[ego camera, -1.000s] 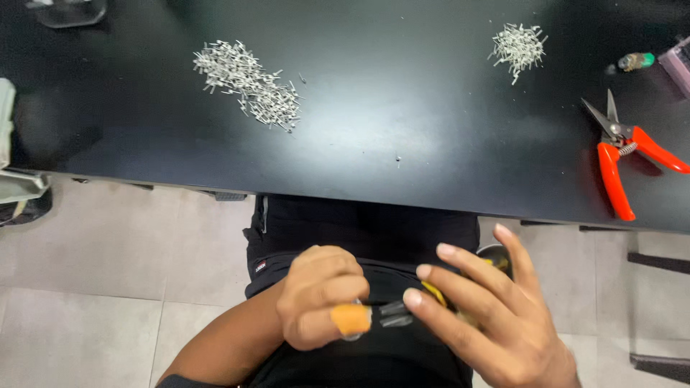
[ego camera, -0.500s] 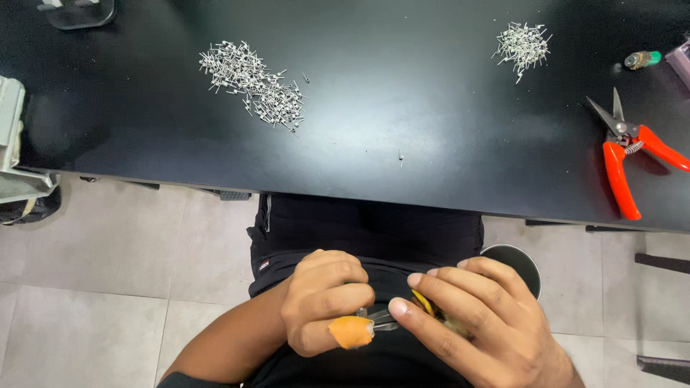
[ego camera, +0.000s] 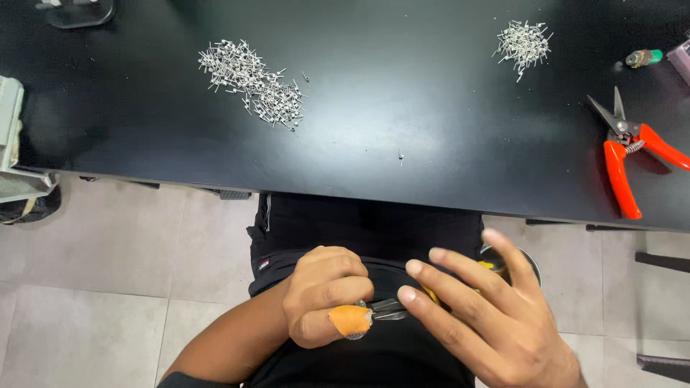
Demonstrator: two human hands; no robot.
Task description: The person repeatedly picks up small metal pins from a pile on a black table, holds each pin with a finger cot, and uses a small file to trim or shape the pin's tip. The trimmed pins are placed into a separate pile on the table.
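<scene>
pin heap [ego camera: 253,85] table-left | smaller heap [ego camera: 525,42] far right | snips [ego camera: 629,154] right edge

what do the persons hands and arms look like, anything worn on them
Both hands are bare, with no gloves, rings or watch in view. The left hand has an orange wrap, like a finger cot or tape, over the thumb tip. The left forearm is bare; a dark sleeve edge shows near the elbow. The right hand wears nothing.

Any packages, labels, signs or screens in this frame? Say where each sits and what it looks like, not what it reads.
Clothing label: small rectangular tag, red and white, on the dark garment at the person's lap, just left of the left hand.
Packages, signs, screens: none visible on the black table; the objects cut off at its edges are too little seen to tell.
</scene>
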